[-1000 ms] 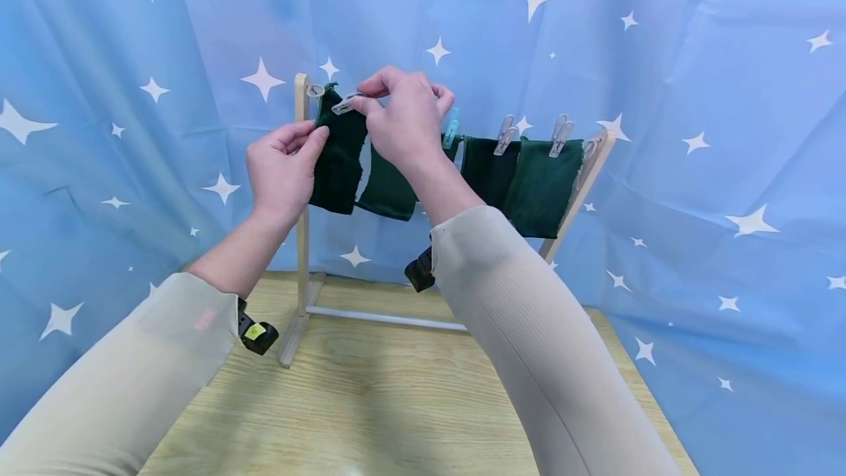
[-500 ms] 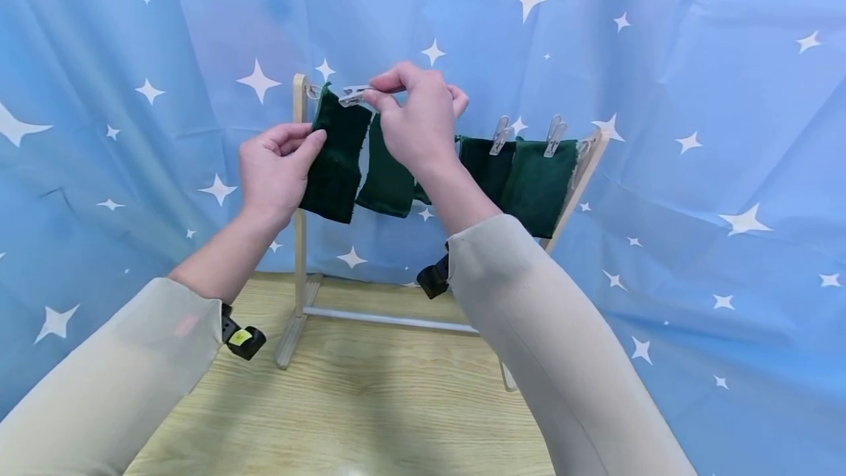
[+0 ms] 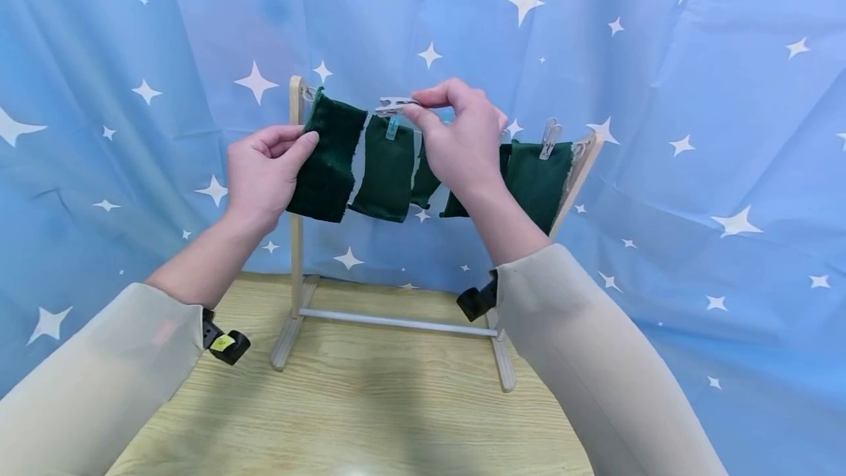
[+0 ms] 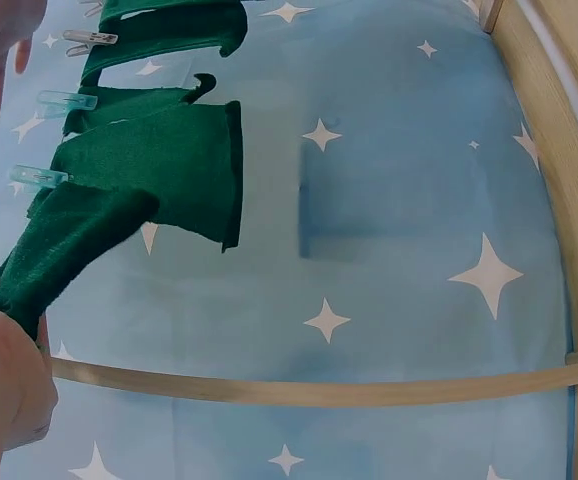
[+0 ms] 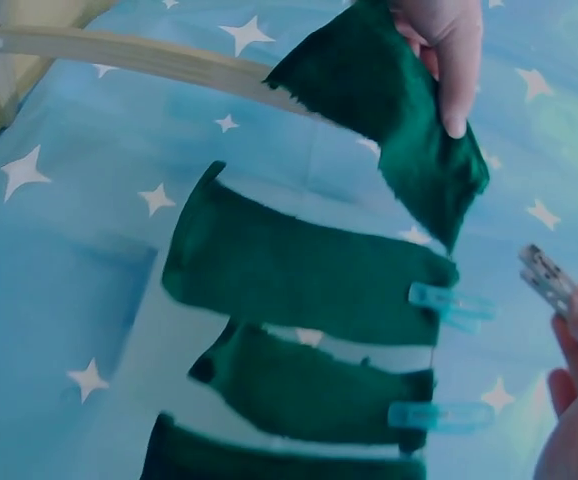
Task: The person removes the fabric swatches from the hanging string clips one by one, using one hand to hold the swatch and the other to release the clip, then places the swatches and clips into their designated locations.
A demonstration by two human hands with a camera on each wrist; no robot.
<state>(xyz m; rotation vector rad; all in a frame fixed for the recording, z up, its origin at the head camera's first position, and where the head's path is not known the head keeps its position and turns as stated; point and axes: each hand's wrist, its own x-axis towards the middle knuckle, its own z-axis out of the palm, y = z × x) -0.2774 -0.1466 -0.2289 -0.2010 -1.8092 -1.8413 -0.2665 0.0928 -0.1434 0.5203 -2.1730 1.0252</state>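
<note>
Left hand (image 3: 263,175) pinches the leftmost green cloth (image 3: 330,160) beside the left post (image 3: 297,255), presumably supporting it, as it appears unclipped; right hand (image 3: 465,136) pinches a pale clothespin (image 3: 393,105), held apart.

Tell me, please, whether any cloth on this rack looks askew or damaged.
Yes: at the left end of the rack, one dark green cloth hangs askew, with no clip visible on it. The left hand pinches its edge; the right hand holds a pale clip apart from it. Its side edge also looks ragged.
</note>
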